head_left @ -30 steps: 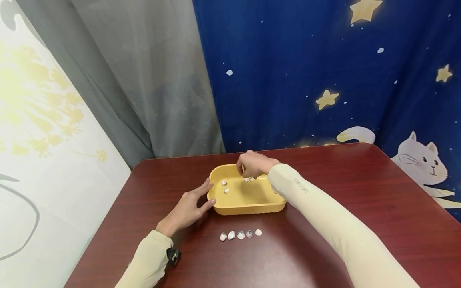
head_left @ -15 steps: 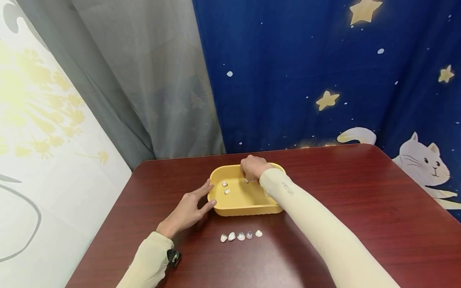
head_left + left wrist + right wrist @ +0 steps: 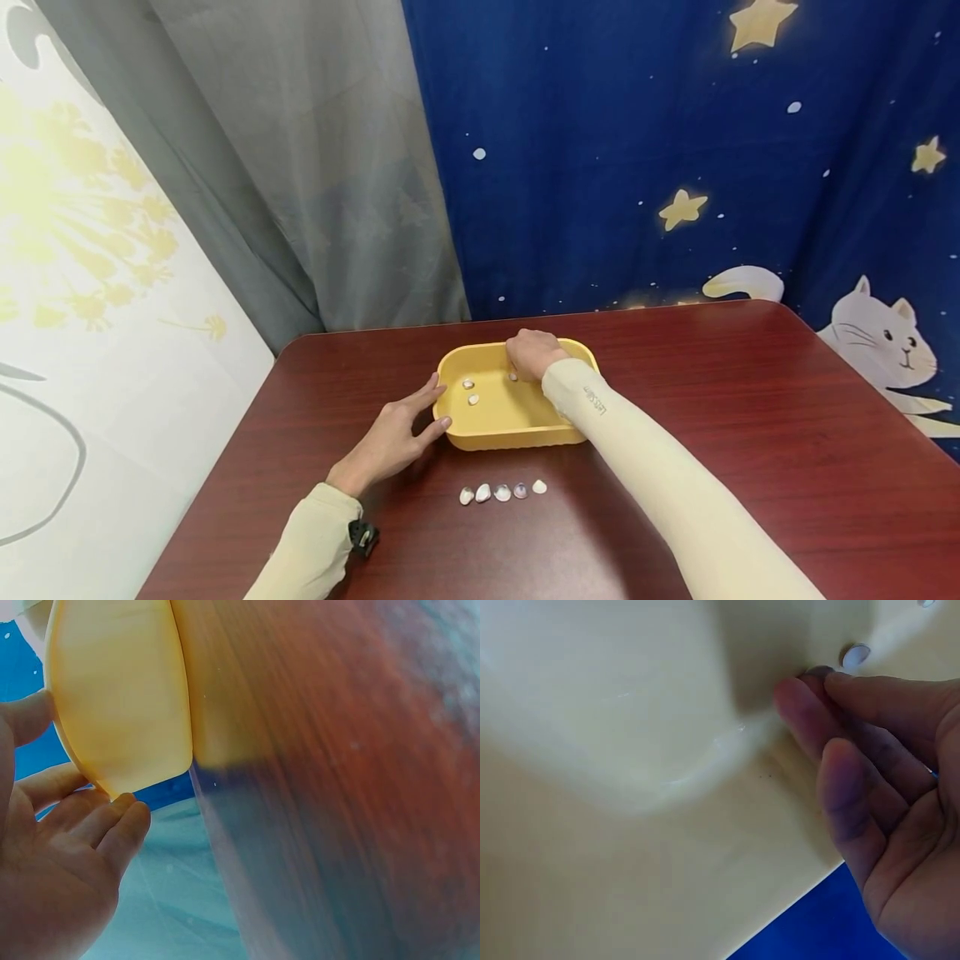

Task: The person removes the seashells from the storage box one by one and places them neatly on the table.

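A yellow tray point(image 3: 498, 439) with rounded corners sits on the table. My left hand point(image 3: 386, 437) rests against its left end, thumb and fingers spread along the rim; in the left wrist view these fingers touch the tray's wall point(image 3: 124, 697). My right hand point(image 3: 531, 354) reaches down inside the tray at the back right. In the right wrist view its thumb and index fingertips pinch a small dark-edged seashell point(image 3: 820, 671), mostly covered by them. Another seashell point(image 3: 856, 654) lies just beyond the fingertips. Two more shells, one a pale shell point(image 3: 473, 400), lie at the tray's left.
In front of the tray a row of several seashells point(image 3: 502, 492) lies on the dark red wooden table point(image 3: 712, 392). A grey curtain point(image 3: 360, 167) and a blue star-patterned curtain point(image 3: 570, 167) hang behind the table. The right sleeve point(image 3: 645, 467) passes over the tray's right end.
My right hand has lowered from above the tray's back rim into the tray, and its fingertips have come to a shell. The left hand and the row of shells have stayed put.
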{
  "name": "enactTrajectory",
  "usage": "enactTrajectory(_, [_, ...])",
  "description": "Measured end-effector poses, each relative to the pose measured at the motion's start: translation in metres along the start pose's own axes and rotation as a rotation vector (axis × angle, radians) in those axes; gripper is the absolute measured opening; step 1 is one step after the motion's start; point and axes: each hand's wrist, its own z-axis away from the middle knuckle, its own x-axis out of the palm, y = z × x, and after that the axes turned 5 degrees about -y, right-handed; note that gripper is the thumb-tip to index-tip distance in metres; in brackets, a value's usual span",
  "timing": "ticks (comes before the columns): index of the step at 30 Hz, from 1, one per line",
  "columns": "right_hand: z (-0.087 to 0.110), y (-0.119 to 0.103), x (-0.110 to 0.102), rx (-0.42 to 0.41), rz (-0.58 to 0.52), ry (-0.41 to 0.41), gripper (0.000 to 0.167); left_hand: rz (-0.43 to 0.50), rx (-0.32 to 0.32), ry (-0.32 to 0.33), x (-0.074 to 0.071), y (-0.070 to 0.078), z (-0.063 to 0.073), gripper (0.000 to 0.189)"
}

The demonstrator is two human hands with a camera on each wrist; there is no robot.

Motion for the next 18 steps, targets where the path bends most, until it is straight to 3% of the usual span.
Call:
enactTrajectory(9, [-0.0031, -0.0021, 0.0032, -0.007, 0.085, -0.026, 0.020, 0.007, -0.011, -0.013, -0.0010, 0.0010, 0.0005, 0.066])
enactTrajectory(18, [0.0012, -0.0023, -0.0065, -0.037, 0.025, -0.059, 0.025, 0.002, -0.017, -0.024, -0.0032, 0.0020, -0.0003, 0.066])
